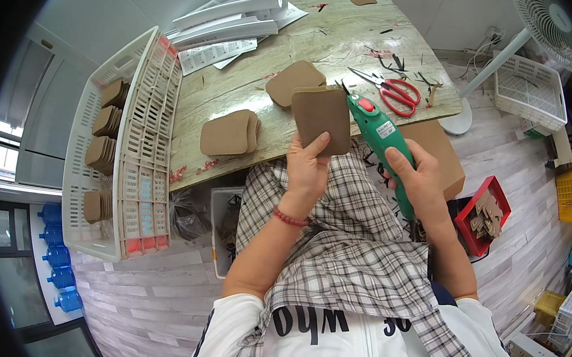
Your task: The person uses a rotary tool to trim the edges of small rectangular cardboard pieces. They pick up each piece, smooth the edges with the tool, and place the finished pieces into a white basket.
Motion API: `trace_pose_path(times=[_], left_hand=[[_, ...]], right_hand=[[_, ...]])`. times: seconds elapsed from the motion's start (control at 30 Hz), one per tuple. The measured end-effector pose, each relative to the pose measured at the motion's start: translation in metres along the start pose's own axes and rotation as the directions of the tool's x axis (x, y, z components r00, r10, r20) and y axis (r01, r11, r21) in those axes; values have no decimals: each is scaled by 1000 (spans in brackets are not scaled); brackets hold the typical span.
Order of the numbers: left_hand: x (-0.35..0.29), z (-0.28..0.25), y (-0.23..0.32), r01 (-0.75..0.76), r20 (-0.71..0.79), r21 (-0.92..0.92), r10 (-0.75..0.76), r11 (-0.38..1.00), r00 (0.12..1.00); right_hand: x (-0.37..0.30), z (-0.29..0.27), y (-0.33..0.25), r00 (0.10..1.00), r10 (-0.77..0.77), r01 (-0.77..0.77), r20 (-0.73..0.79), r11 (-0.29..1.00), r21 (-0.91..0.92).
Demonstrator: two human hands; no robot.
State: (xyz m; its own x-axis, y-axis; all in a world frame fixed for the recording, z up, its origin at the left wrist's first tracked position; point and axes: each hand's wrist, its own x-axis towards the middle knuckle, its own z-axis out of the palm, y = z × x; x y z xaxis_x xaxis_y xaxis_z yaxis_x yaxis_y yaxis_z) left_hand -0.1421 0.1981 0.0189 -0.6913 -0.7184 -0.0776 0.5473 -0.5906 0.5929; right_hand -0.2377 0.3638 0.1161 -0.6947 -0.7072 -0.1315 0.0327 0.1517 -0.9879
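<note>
The green cutter (377,124) has a smooth plastic casing with a slight sheen. The brown pad (320,117) looks matt and even (leather or foam, it is hard to tell). The worktop (239,93) is scuffed and streaky. Near its far left corner lie sheets of smooth white paper (226,27); near its right edge, scissors (383,86) with metal blades and glossy red plastic handles. Beside its left edge stands a perforated plastic crate (124,164). The apron (333,264) is creased woven cloth.
</note>
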Motion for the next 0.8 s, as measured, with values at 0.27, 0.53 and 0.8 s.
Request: trace_pose_path(times=[0.27,0.53,0.8], left_hand=[[6,-26,46,5,106,382,-49,924,993],[2,-33,67,134,107,622,-253,771,962],[-11,-34,58,300,44,590,-401,749,915]], right_hand=[[-13,-28,7,991,33,-19,126,994,-107],[-23,-33,20,988,50,-15,144,971,-237],[-21,-23,21,990,43,-13,133,976,-217]])
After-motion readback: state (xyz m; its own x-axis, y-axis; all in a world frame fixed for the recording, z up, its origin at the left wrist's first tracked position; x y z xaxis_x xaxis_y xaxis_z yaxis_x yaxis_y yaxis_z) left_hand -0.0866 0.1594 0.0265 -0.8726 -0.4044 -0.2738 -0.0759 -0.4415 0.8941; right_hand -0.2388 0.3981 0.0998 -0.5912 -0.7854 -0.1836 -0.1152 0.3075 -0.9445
